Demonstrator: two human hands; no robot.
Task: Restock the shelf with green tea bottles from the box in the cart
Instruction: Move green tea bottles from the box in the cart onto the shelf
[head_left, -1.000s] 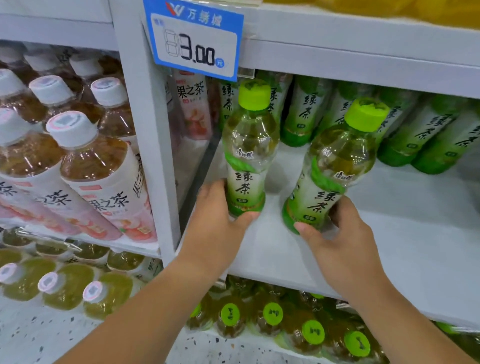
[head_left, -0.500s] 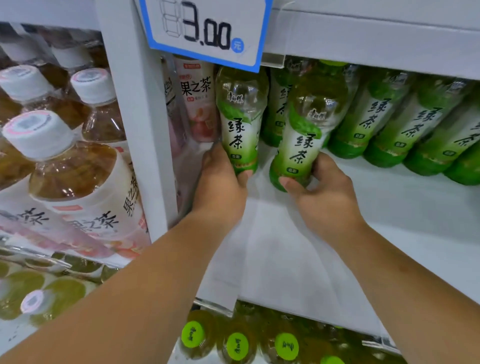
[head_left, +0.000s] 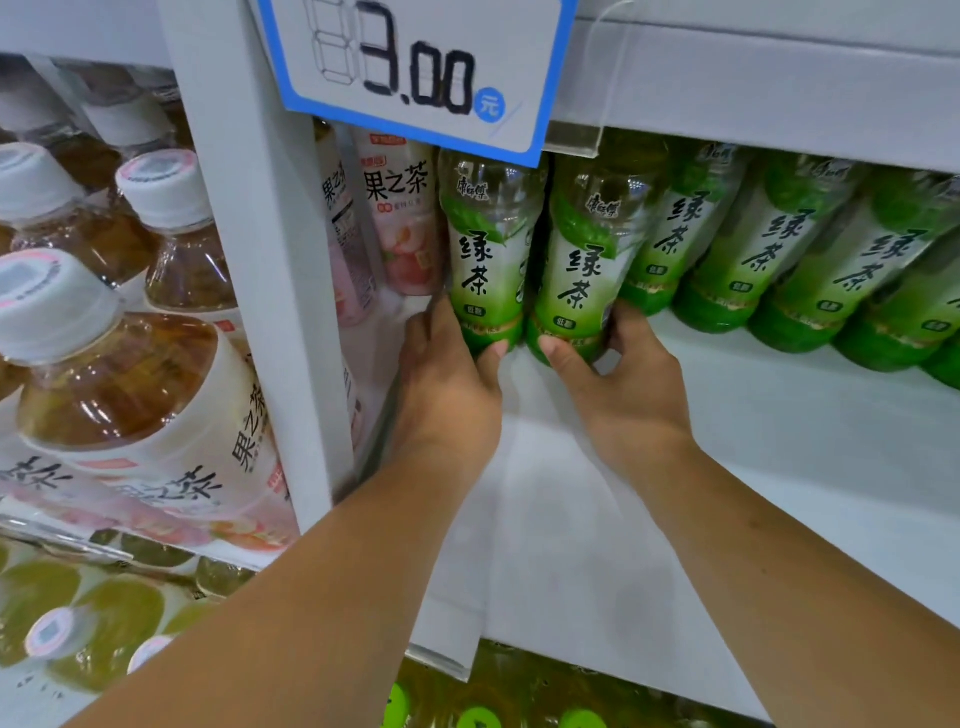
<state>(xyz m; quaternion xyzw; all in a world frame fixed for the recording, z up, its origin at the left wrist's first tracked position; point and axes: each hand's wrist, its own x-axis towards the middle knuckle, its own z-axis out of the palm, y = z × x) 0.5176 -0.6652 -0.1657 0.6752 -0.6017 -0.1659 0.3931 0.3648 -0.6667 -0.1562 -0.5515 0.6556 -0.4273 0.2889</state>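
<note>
Two green tea bottles, clear tops over green-and-white labels, stand side by side at the back left of the white shelf (head_left: 779, 441). Left hand (head_left: 447, 384) has its grip closed round the left bottle (head_left: 485, 254); right hand (head_left: 631, 389) wraps the base of the right bottle (head_left: 584, 270). Peach tea bottles (head_left: 402, 223) crowd the left, a green row (head_left: 769, 249) the right. The shelf front is bare, with the price tag (head_left: 415, 67) overhead.
</note>
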